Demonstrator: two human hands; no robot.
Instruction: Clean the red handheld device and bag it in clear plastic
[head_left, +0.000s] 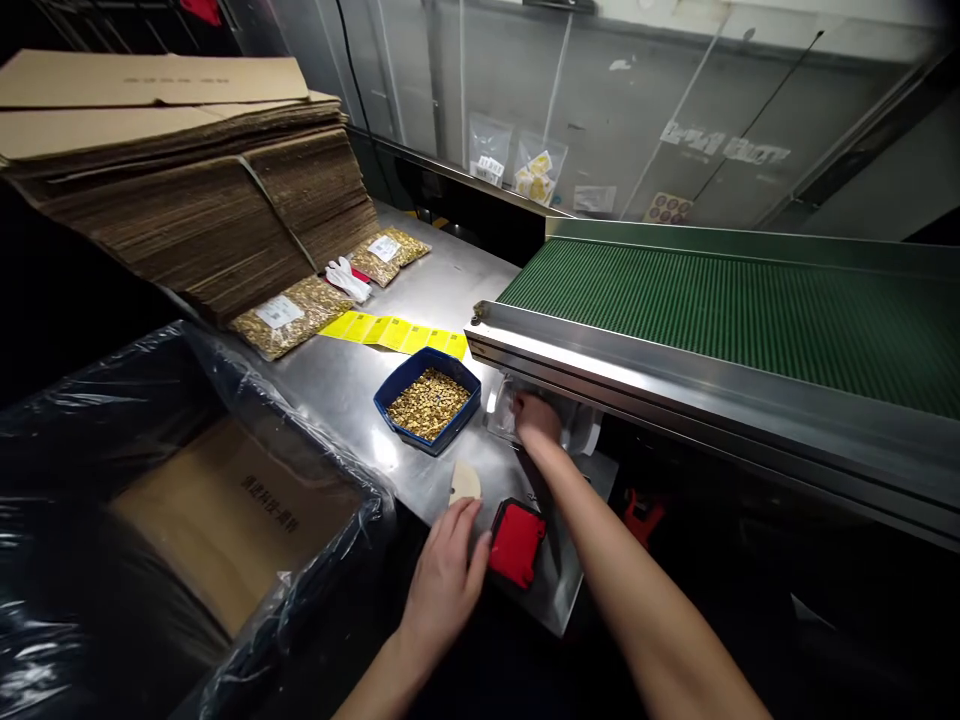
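Here, left hand (444, 575) lies flat on worktop (337, 375) edge, grip open, fingers touching red ink pad (516, 542) | right hand (536, 420) under green conveyor (720, 310), grip closed on clear plastic bag (501, 412) | blue tray (427, 400) of gold pieces just beside | best: pull bag out level, clear of tray.

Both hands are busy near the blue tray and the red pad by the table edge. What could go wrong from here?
1. The right hand reaches under the conveyor rail; it could get knocked or pinched there.
2. The red pad sits near the table edge by the left hand; a nudge might tip it off.
3. The blue tray is brim-full of small gold pieces and may spill.
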